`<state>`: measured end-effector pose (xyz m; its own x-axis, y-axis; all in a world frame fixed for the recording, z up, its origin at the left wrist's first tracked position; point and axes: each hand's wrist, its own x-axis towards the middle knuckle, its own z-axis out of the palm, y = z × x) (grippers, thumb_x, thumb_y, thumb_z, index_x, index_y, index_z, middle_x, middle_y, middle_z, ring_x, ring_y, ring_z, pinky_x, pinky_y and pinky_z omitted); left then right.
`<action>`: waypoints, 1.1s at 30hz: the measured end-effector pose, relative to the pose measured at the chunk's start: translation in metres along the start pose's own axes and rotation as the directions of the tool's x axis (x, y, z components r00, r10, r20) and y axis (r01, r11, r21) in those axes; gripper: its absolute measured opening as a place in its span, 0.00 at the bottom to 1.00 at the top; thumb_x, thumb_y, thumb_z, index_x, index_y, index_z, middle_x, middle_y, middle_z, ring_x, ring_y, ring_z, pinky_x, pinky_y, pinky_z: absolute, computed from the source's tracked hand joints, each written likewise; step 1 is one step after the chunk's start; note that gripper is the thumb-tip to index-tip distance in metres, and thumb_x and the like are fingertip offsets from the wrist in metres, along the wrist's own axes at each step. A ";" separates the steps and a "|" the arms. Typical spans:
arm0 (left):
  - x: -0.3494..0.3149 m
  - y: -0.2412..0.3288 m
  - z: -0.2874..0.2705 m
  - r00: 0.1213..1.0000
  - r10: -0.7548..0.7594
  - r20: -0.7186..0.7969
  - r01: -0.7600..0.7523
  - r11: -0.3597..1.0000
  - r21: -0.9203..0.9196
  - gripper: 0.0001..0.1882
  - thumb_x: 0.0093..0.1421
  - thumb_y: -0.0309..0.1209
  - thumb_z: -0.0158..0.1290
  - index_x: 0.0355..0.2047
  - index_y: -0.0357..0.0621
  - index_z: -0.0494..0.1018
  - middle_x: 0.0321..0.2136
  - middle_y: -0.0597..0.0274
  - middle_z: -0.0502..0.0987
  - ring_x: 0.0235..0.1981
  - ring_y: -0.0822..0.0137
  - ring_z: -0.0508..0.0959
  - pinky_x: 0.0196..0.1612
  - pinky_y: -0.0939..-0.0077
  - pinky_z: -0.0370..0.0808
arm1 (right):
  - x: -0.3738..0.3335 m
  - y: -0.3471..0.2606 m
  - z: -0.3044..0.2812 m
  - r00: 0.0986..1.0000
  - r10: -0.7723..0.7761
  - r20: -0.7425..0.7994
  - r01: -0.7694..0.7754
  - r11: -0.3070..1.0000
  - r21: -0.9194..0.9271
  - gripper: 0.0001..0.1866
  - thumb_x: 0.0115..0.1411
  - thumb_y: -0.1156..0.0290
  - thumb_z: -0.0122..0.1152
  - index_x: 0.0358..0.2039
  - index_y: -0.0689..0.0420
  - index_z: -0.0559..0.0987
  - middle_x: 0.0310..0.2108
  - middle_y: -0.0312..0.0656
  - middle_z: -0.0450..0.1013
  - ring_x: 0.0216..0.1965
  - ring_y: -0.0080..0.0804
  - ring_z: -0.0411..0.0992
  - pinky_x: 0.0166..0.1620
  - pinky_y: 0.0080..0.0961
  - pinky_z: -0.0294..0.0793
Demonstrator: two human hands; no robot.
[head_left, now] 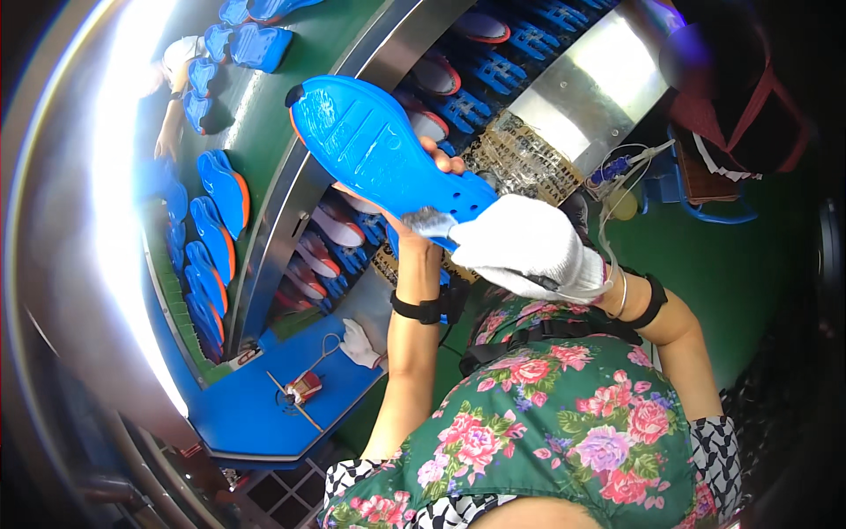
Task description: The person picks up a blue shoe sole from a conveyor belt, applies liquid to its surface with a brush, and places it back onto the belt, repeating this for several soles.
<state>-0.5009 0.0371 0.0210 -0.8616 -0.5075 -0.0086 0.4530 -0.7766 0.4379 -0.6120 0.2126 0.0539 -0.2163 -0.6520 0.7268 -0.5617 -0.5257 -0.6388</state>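
Note:
My left hand [443,159], bare, grips a large blue shoe sole [366,137] from beneath, fingertips curling over its right edge. The sole is tilted, with an orange rim, a dark tip and grooves across its face; wet, glossy streaks show at the upper end. In a white knitted glove, my right hand [524,242] is closed around a brush. Its grey bristles [426,221] press against the lower, narrower part of the sole near several small holes. The glove hides most of the brush handle.
Blue soles [222,198] line the green conveyor belt [251,101] at left, where another person's arm [170,128] reaches in. Below the belt's metal edge, a rack holds pale shoe parts [339,227]. A blue table [256,414] carries a small red container [304,388] and a white glove [359,344].

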 end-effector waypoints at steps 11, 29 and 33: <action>0.009 0.004 -0.027 0.984 -0.009 0.180 0.042 0.983 -0.180 0.64 0.40 0.85 0.49 0.52 0.30 0.70 0.37 0.44 0.80 0.42 0.46 0.78 0.49 0.52 0.77 | -0.004 -0.003 -0.004 0.997 0.078 0.014 -0.079 0.997 0.026 0.09 0.52 0.78 0.73 0.36 0.57 0.86 0.37 0.44 0.83 0.37 0.40 0.81 0.41 0.33 0.80; 0.015 0.029 -0.011 0.917 -0.391 -0.076 0.398 0.908 0.129 0.64 0.51 0.85 0.33 0.67 0.37 0.60 0.46 0.39 0.77 0.33 0.48 0.80 0.37 0.52 0.78 | -0.018 0.010 0.004 0.990 -0.021 0.143 0.013 0.998 0.056 0.11 0.55 0.73 0.72 0.41 0.53 0.86 0.37 0.41 0.82 0.34 0.38 0.79 0.36 0.31 0.79; 0.014 0.030 -0.017 0.857 -0.514 0.044 0.512 0.858 0.049 0.68 0.48 0.85 0.32 0.70 0.36 0.55 0.51 0.33 0.76 0.41 0.42 0.83 0.42 0.48 0.84 | -0.003 0.008 -0.008 0.939 0.131 0.319 -0.264 0.868 0.420 0.09 0.53 0.76 0.73 0.36 0.53 0.86 0.35 0.39 0.82 0.35 0.36 0.80 0.40 0.32 0.80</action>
<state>-0.4957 0.0000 0.0191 -0.9811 -0.0194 -0.1927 -0.0636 -0.9076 0.4150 -0.6217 0.2149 0.0486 -0.0220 -0.8551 0.5180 -0.0949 -0.5140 -0.8525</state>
